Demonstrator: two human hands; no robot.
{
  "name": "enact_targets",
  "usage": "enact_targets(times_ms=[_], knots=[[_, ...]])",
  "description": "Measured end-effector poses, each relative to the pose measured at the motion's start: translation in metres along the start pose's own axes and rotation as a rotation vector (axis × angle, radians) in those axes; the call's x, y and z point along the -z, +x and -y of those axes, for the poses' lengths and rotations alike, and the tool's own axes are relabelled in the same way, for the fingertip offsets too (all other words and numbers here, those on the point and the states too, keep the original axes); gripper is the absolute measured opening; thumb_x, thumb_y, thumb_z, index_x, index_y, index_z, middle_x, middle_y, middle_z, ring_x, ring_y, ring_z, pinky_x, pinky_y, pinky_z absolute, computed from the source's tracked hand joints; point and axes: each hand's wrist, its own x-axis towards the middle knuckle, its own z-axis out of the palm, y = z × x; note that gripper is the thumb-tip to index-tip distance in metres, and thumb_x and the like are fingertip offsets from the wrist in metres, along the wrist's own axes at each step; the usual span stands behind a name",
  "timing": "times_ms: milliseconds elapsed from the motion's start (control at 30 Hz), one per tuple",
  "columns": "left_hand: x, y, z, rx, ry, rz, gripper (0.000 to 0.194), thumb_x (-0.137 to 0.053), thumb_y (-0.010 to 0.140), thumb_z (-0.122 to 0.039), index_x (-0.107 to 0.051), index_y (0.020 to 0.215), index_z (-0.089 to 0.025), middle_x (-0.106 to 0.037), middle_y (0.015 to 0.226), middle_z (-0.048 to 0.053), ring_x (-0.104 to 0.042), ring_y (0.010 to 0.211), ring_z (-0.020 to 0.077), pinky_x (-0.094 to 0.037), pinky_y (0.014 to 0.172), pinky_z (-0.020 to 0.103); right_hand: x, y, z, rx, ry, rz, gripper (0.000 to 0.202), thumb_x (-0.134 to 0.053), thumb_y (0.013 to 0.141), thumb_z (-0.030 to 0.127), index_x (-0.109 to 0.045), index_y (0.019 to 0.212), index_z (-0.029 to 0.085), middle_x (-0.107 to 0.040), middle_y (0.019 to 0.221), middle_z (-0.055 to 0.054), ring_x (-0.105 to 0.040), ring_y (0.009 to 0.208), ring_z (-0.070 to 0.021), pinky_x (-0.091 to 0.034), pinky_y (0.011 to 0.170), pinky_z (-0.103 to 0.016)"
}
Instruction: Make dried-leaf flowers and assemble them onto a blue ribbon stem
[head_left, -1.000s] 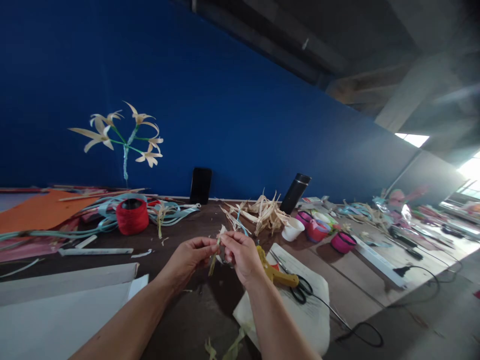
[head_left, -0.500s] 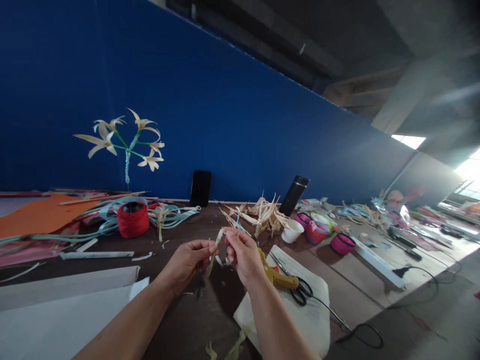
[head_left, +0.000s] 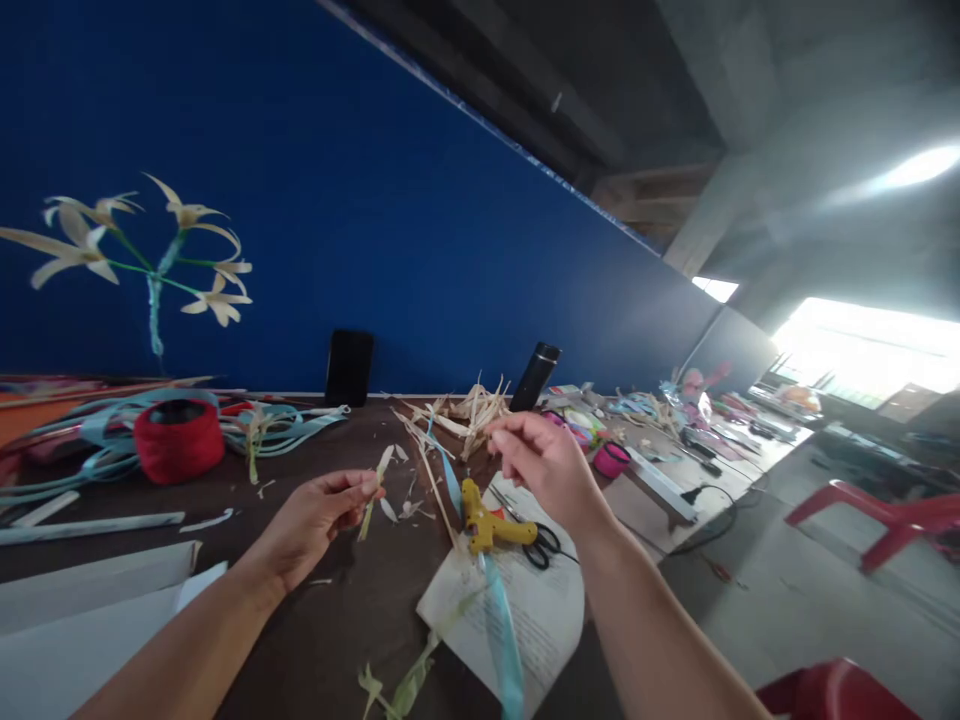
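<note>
Fingertips (head_left: 367, 487) of my left hand (head_left: 315, 520) pinch a pale dried husk strip (head_left: 373, 495), its long axis tilted near-to-far. Right hand (head_left: 544, 465) hangs loosely curled and apart, holding nothing I can see (blurry); yellow glue gun (head_left: 487, 522) lies on printed white paper (head_left: 532, 620) just below.
</note>
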Motion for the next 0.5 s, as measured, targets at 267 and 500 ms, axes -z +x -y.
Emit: enact_targets(times_ms=[267, 500], knots=[[-0.002, 0.0, -0.001, -0.061, -0.057, 0.055, 0.024, -0.078, 0.062, -0.031, -0.069, 0.072, -0.011, -0.065, 0.064, 0.003, -0.038, 0.046, 0.0033, -0.027, 0.046, 0.018, 0.027, -0.045, -0.073, -0.118, -0.955, 0.431, 0.036, -0.058, 0.07, 0.019, -0.063, 0.105, 0.027, -0.064, 0.103, -0.005, -0.057, 0.096, -0.0246, -0.039, 0.079, -0.031], [-0.005, -0.004, -0.006, -0.071, -0.069, 0.056, 0.021, -0.078, 0.062, -0.03, -0.068, 0.068, -0.012, -0.06, 0.059, 0.001, -0.04, 0.048, 0.0049, -0.029, 0.047, 0.018, 0.019, -0.051, -0.09, -0.094, -1.06, 0.397, 0.041, -0.049, 0.065, 0.008, -0.058, 0.102, 0.022, -0.062, 0.102, -0.007, -0.054, 0.098, -0.0261, -0.034, 0.083, -0.035]])
